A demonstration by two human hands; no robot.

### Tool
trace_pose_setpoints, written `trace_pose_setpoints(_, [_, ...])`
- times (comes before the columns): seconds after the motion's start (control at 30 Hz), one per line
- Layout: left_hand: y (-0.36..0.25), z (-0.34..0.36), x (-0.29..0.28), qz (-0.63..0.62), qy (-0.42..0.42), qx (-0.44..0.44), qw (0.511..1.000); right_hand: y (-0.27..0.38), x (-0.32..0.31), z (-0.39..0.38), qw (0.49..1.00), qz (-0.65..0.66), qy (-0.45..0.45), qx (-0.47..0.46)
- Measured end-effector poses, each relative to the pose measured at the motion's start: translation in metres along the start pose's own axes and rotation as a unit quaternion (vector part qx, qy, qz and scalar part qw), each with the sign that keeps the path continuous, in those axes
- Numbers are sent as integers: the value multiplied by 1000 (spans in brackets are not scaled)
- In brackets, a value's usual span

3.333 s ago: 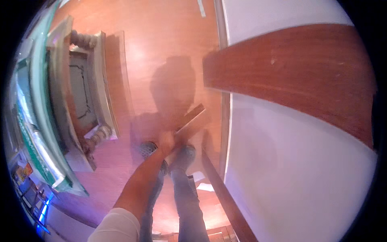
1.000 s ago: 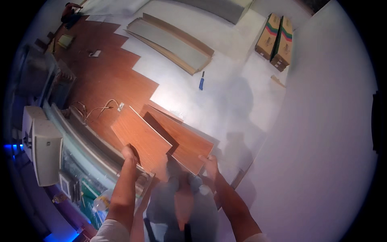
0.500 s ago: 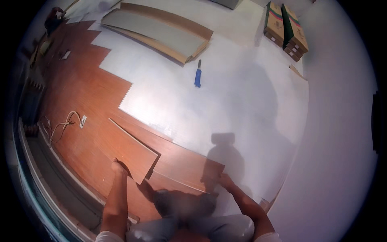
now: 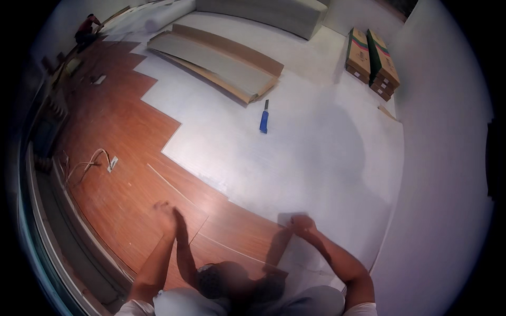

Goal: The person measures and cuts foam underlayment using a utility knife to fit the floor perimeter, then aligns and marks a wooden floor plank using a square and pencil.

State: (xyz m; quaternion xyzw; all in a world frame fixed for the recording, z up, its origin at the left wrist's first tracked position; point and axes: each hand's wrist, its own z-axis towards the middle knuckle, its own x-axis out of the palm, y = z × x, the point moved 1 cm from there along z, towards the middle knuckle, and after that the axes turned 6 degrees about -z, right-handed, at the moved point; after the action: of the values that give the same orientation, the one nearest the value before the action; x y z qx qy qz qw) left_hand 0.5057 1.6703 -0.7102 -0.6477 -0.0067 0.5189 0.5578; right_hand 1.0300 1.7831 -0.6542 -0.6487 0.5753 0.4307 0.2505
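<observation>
Fingers point(image 4: 161, 204) on my left hand point(image 4: 168, 217) are half-open and empty over reddish planks point(image 4: 240, 226), right hand point(image 4: 304, 225) curled, can't tell if gripping anything.

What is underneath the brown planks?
A white surface borders the planks along their stepped edge; whatever lies beneath them is covered, so whether that surface continues under there cannot be seen.

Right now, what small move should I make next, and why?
Probably press the wood-grain floor plank below your left hand snugly against the flooring beyond it: the pale line along its far edge suggests the seam may not be closed.
</observation>
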Motion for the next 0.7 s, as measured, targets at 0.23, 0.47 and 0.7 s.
trace_pose_setpoints(0.23, [-116, -8, 107, 35, 268, 339, 901, 36, -74, 116, 977, -23, -208, -36])
trace_pose_setpoints(0.47, [-117, -14, 132, 80, 258, 341, 900, 79, -119, 280, 952, 34, -302, 25])
trace_pose_setpoints(0.7, [-113, -4, 137, 74, 279, 337, 896, 127, -121, 400, 922, 6, -363, 134])
